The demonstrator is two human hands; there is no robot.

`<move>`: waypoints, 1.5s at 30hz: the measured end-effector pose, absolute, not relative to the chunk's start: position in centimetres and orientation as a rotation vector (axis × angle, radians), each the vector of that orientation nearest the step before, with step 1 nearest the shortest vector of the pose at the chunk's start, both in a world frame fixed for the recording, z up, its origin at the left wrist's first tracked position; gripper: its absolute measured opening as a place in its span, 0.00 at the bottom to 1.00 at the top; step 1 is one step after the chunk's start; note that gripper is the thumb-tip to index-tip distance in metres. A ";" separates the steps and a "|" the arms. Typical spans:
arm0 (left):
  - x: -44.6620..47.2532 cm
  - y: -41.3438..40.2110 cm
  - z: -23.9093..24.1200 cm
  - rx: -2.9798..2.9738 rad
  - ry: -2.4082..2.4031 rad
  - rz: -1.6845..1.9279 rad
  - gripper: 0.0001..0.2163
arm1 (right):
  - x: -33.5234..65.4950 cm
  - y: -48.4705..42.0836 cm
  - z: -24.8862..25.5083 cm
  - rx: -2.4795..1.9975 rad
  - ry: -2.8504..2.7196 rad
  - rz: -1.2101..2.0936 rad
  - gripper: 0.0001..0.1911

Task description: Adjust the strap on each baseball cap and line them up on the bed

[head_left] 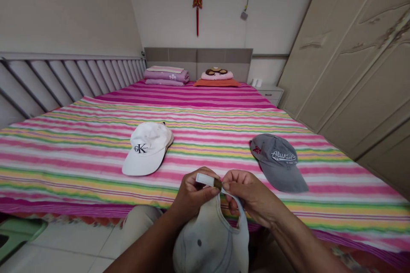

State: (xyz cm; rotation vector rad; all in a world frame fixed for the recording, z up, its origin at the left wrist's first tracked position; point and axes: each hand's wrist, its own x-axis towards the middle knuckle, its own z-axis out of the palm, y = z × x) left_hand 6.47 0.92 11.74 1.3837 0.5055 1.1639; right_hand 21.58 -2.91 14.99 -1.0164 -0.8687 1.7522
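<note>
I hold a pale grey-blue cap (209, 239) low in front of me, its back turned up toward me. My left hand (192, 194) pinches the free end of its adjusting strap (205, 179) by the small metal buckle. My right hand (248, 194) is closed on the other side of the strap at the cap's back opening. Both hands hover over the near edge of the striped bed (198, 115). A white cap (147, 147) with a dark logo lies on the bed to the left. A grey cap (278, 160) with white lettering lies to the right.
Folded purple bedding (166, 76) and an orange and pink pillow stack (218, 77) sit by the headboard. A slatted rail (64, 81) runs along the left, wardrobe doors (355, 59) along the right. A green stool (19, 232) stands on the tiled floor at lower left. My knee (141, 222) shows below.
</note>
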 end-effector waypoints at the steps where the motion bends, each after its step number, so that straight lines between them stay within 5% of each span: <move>1: 6.5 0.9 11.8 1.380 0.509 1.154 0.09 | 21.5 -2.9 15.0 -1.011 -0.865 1.752 0.16; 8: 6.6 0.8 12.1 1.217 0.518 1.010 0.10 | 22.1 -2.7 15.2 -1.004 -0.914 1.736 0.13; 16: 4.8 2.7 13.6 0.988 0.442 0.620 0.23 | 22.4 -2.4 15.2 -1.021 -1.079 1.629 0.12; 23: 4.5 4.5 14.7 1.096 0.590 0.288 0.10 | 22.3 -2.6 15.5 -1.034 -1.135 1.610 0.13; 45: 4.0 3.8 14.2 1.084 0.585 0.347 0.11 | 24.4 -3.8 11.7 -0.892 -1.215 1.798 0.21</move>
